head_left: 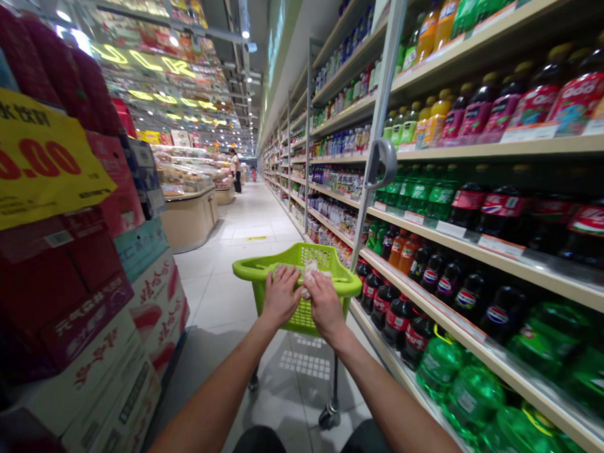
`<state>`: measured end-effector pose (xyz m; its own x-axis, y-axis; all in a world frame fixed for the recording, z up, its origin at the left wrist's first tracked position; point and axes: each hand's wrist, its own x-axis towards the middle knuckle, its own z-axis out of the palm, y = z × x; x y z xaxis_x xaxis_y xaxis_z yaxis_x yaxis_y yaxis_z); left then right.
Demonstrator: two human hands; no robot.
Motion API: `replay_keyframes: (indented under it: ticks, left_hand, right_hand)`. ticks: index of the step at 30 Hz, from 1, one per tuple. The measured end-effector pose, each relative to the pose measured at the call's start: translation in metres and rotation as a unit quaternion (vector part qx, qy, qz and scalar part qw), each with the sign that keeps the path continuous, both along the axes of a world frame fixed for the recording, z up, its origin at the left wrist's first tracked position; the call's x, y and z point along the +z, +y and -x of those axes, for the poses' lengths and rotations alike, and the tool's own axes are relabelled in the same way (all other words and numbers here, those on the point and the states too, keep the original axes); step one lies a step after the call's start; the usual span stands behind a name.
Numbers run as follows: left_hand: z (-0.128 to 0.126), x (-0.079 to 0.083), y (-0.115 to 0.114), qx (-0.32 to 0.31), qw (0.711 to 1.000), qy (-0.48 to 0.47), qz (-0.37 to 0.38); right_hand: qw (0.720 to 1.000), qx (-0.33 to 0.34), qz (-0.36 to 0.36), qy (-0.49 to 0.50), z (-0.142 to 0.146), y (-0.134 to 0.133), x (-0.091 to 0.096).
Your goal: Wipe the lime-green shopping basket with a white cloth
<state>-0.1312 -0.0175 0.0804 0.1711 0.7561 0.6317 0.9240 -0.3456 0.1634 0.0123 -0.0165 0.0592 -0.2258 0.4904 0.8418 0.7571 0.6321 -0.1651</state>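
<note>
A lime-green plastic shopping basket on a wheeled cart stands in the aisle in front of me. My left hand rests on its near rim with fingers curled over the edge. My right hand is beside it on the same rim, fingers closed around a crumpled white piece of paper or tissue. Both forearms reach forward from the bottom of the view. What lies inside the basket is hidden.
Shelves of soft-drink bottles line the right side, close to the cart. Stacked red and white cartons with a yellow price sign stand on the left. The tiled aisle runs ahead; a person stands far down it.
</note>
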Motion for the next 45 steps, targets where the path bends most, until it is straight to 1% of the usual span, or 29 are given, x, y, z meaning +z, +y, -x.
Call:
replay_keyframes:
  ticks: [1, 3, 6, 7, 9, 11, 14, 16, 17, 18, 20, 22, 23, 25, 27, 28, 30, 31, 32, 33, 34, 37, 39, 40, 41, 44, 45]
  left_hand:
    - [-0.001, -0.001, -0.001, -0.014, 1.000, 0.004, 0.001]
    - [-0.001, -0.002, -0.002, -0.039, 0.999, 0.012, 0.007]
    - [-0.004, -0.001, -0.004, -0.058, 0.998, 0.006, 0.015]
    - [-0.006, 0.000, -0.004, -0.057, 0.998, -0.004, 0.018]
    - [-0.015, 0.006, -0.005, -0.048, 0.998, -0.037, 0.025]
    - [-0.026, 0.016, -0.005, -0.042, 0.995, -0.083, 0.032]
    - [-0.038, 0.030, -0.002, -0.074, 0.987, -0.116, 0.080]
    - [-0.042, 0.035, 0.001, -0.097, 0.983, -0.100, 0.122]
    - [-0.044, 0.035, 0.003, -0.099, 0.983, -0.084, 0.129]
    - [-0.047, 0.035, 0.004, -0.096, 0.986, -0.066, 0.123]
    - [-0.054, 0.032, 0.006, -0.085, 0.992, -0.027, 0.086]
    - [-0.063, 0.029, 0.005, -0.085, 0.995, 0.005, 0.046]
    - [-0.065, 0.028, 0.005, -0.090, 0.995, 0.015, 0.031]
    - [-0.059, 0.025, 0.005, -0.097, 0.995, 0.022, 0.008]
    - [-0.036, 0.023, 0.006, -0.074, 0.997, 0.010, -0.013]
    - [-0.020, 0.021, 0.007, -0.042, 0.999, -0.004, -0.023]
    - [0.013, 0.018, 0.009, 0.053, 0.997, -0.048, -0.039]
    - [0.025, 0.016, 0.010, 0.098, 0.992, -0.070, -0.043]
    - [0.031, 0.015, 0.010, 0.127, 0.987, -0.087, -0.047]
    - [0.030, 0.013, 0.009, 0.135, 0.985, -0.096, -0.050]
    - [0.024, 0.011, 0.008, 0.122, 0.986, -0.095, -0.053]
    - [-0.017, 0.005, 0.005, 0.009, 0.996, -0.050, -0.069]
    - [-0.034, 0.003, 0.005, -0.030, 0.996, -0.036, -0.074]
    - [-0.035, 0.003, 0.005, -0.032, 0.996, -0.036, -0.075]
    - [-0.030, 0.004, 0.006, -0.020, 0.996, -0.043, -0.075]
    - [0.000, 0.008, 0.010, 0.069, 0.991, -0.092, -0.070]
    - [0.007, 0.009, 0.011, 0.095, 0.988, -0.106, -0.067]
  right_hand:
    - [1.000, 0.010, -0.004, -0.007, 0.001, 0.001, 0.000]
    - [1.000, 0.007, -0.002, 0.012, -0.010, 0.005, 0.000]
    - [0.997, -0.035, 0.020, 0.069, -0.039, 0.011, 0.001]
    - [0.995, -0.046, 0.028, 0.081, -0.045, 0.012, 0.002]
    - [0.995, -0.044, 0.042, 0.084, -0.042, 0.013, 0.003]
    - [0.995, -0.012, 0.054, 0.077, -0.026, 0.014, 0.005]
    - [0.993, 0.046, 0.075, 0.080, -0.007, 0.015, 0.009]
    - [0.991, 0.073, 0.097, 0.054, -0.011, 0.014, 0.013]
    - [0.991, 0.071, 0.109, 0.031, -0.018, 0.014, 0.015]
    - [0.991, 0.060, 0.121, 0.006, -0.028, 0.013, 0.017]
    - [0.989, 0.020, 0.140, -0.034, -0.048, 0.010, 0.019]
    - [0.987, -0.013, 0.152, -0.055, -0.063, 0.008, 0.020]
    - [0.986, -0.018, 0.157, -0.061, -0.068, 0.008, 0.020]
    - [0.985, -0.022, 0.161, -0.060, -0.073, 0.009, 0.019]
    - [0.987, -0.025, 0.151, -0.046, -0.073, 0.011, 0.017]
    - [0.989, -0.027, 0.141, -0.040, -0.072, 0.012, 0.015]
    - [0.992, -0.034, 0.114, -0.033, -0.068, 0.013, 0.010]
    - [0.994, -0.038, 0.101, -0.032, -0.065, 0.014, 0.007]
    - [0.994, -0.043, 0.090, -0.032, -0.062, 0.015, 0.005]
    - [0.995, -0.047, 0.082, -0.030, -0.058, 0.016, 0.002]
    - [0.996, -0.049, 0.076, -0.029, -0.055, 0.016, 0.000]
    - [0.997, -0.039, 0.057, -0.026, -0.049, 0.019, -0.004]
    - [0.998, -0.025, 0.046, -0.020, -0.050, 0.020, -0.005]
    - [0.999, -0.019, 0.042, -0.015, -0.051, 0.020, -0.005]
    - [0.999, -0.015, 0.039, -0.006, -0.053, 0.020, -0.004]
    - [0.999, -0.011, 0.031, 0.029, -0.056, 0.021, -0.002]
    - [0.999, -0.014, 0.026, 0.040, -0.056, 0.021, -0.001]
